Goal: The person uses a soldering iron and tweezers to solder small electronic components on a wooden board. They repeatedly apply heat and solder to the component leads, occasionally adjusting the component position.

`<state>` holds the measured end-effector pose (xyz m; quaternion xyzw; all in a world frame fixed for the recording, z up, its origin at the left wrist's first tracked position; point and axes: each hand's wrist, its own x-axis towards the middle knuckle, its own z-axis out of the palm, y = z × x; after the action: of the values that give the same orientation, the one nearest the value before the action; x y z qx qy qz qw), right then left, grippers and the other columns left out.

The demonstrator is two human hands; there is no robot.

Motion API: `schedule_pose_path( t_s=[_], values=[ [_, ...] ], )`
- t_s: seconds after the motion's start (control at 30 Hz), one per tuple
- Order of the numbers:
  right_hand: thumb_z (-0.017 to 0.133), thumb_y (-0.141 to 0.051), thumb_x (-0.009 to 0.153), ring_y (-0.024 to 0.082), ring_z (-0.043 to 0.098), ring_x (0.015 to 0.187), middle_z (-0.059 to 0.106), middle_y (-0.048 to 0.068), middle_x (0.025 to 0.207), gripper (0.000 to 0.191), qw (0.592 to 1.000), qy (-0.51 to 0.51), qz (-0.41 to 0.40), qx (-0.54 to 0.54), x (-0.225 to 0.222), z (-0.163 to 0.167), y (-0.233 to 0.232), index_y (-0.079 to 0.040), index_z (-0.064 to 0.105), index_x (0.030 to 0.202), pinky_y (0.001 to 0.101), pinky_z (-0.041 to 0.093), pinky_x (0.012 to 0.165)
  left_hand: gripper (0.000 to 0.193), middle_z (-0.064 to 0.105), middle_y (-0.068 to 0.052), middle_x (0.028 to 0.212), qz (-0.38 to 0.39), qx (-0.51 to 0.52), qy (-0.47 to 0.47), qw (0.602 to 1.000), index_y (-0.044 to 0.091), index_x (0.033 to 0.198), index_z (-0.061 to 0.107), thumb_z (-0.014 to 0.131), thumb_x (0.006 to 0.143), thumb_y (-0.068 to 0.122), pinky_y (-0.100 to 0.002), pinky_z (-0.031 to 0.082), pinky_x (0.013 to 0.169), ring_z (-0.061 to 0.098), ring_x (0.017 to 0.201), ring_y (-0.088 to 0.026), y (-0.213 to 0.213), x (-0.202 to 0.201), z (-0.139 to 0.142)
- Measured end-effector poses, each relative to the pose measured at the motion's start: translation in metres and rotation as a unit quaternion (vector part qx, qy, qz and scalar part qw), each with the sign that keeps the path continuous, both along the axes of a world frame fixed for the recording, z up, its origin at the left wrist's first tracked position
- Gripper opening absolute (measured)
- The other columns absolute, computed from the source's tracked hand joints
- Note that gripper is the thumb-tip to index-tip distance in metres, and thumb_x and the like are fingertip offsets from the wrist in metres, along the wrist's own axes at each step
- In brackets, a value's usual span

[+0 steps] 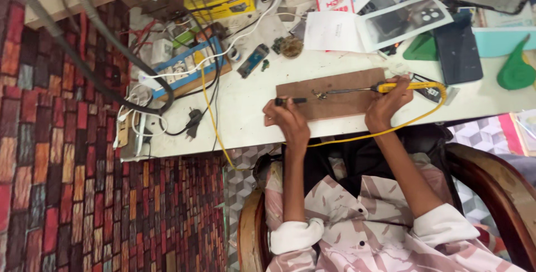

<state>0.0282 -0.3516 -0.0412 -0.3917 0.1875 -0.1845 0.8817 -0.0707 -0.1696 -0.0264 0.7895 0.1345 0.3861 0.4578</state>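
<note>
Head view: yellow-handled soldering iron (385,87), long axis along the wooden board (335,100) on the worktop (245,115), tip pointing picture-left, gripped by right hand (385,107); left hand (287,120) pinching a dark tool (290,101).

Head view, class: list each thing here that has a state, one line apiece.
Left hand: closed on a thin dark tool.
Right hand: gripping the yellow-handled soldering iron.
Small metal part: lying on the wooden board, at the iron's tip.
Black plug: lying loose on the table.
</note>
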Motion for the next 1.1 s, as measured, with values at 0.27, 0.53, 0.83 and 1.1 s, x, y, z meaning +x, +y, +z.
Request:
schedule_pose_path(
  t_s=[0.27, 0.53, 0.83, 1.1],
  values=[
    [0.052, -0.036, 0.106, 0.013, 0.046, 0.054, 0.049, 0.003, 0.072, 0.035, 1.0, -0.018, 0.014, -0.004, -0.07, -0.009, 0.06, -0.009, 0.049, 0.085, 0.0272, 0.036, 0.046, 0.02, 0.047, -0.021, 0.11, -0.024, 0.066, 0.127, 0.989, -0.003, 0.113, 0.044, 0.045, 0.114, 0.017, -0.045, 0.045, 0.089, 0.05, 0.102, -0.023, 0.063, -0.069, -0.002],
    [0.054, -0.034, 0.103, 0.015, 0.046, 0.051, 0.047, 0.004, 0.069, 0.032, 1.0, -0.009, -0.007, 0.003, -0.082, -0.001, 0.104, -0.009, 0.049, 0.084, 0.0283, 0.037, 0.045, 0.027, 0.039, -0.02, 0.117, -0.006, -0.148, -0.041, 0.988, -0.005, 0.12, 0.043, 0.039, 0.112, 0.021, -0.038, 0.051, 0.08, 0.056, 0.094, -0.024, 0.07, -0.067, 0.001],
    [0.055, -0.036, 0.104, 0.012, 0.041, 0.052, 0.045, 0.002, 0.07, 0.034, 0.999, -0.012, 0.006, 0.031, -0.073, -0.006, 0.126, -0.009, 0.047, 0.086, 0.0266, 0.032, 0.046, 0.025, 0.047, -0.021, 0.114, 0.016, 0.018, 0.08, 0.997, -0.005, 0.124, 0.043, 0.044, 0.112, 0.017, -0.052, 0.039, 0.091, 0.045, 0.107, -0.032, 0.119, -0.076, 0.014],
    [0.057, -0.03, 0.1, 0.013, 0.039, 0.048, 0.044, 0.004, 0.065, 0.028, 0.998, -0.025, 0.008, 0.059, -0.063, -0.011, 0.134, -0.009, 0.048, 0.085, 0.0281, 0.032, 0.044, 0.023, 0.045, -0.016, 0.118, -0.053, -0.015, 0.004, 0.998, -0.001, 0.127, 0.043, 0.04, 0.115, 0.017, -0.05, 0.034, 0.104, 0.053, 0.105, -0.024, 0.12, -0.069, 0.008]
  ],
)
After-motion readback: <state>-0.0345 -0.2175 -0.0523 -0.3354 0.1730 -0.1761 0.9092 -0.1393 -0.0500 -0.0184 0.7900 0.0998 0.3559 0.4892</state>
